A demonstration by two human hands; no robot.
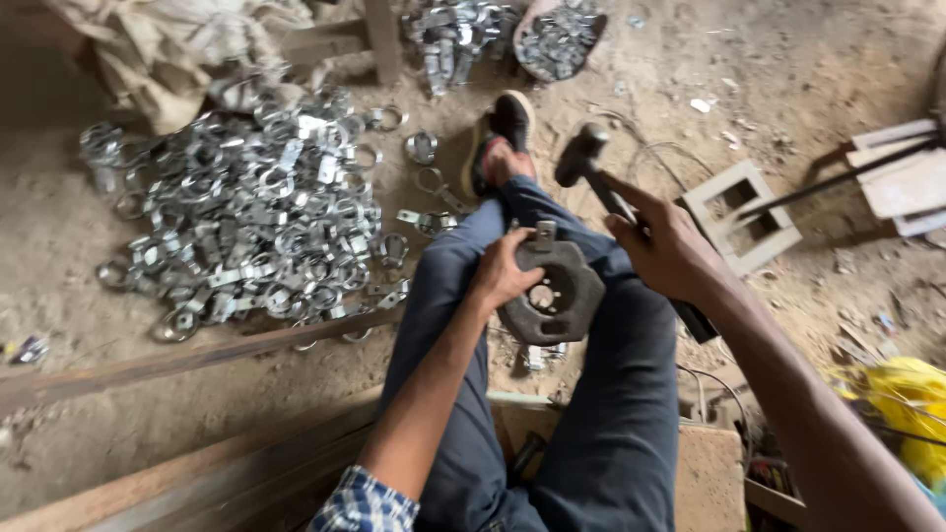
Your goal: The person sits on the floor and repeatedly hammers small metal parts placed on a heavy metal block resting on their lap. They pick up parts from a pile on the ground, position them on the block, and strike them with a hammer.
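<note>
A dark, heavy iron die block (552, 291), roughly hexagonal with a round opening and small holes through its face, rests on the person's lap across the blue trousers (591, 394). A small grey metal clamp piece (544, 233) stands upright at the block's top edge. The left hand (505, 271) is closed on the block's left rim, fingers curled over it, just beside that clamp piece. The right hand (665, 246) is wrapped tight around the handle of a hammer (583, 158), whose head hangs above and to the right of the block, clear of it. Well to the left of the block a big heap of shiny galvanised pipe clamps (246, 212) spreads over the dirt floor, behind a long rusty steel bar (177, 360). Far above the block, past the person's black shoe (503, 133), a round basin (560, 37) holds more of the same bright clamps. Right of the block lies a pale rectangular frame (741, 217).
</note>
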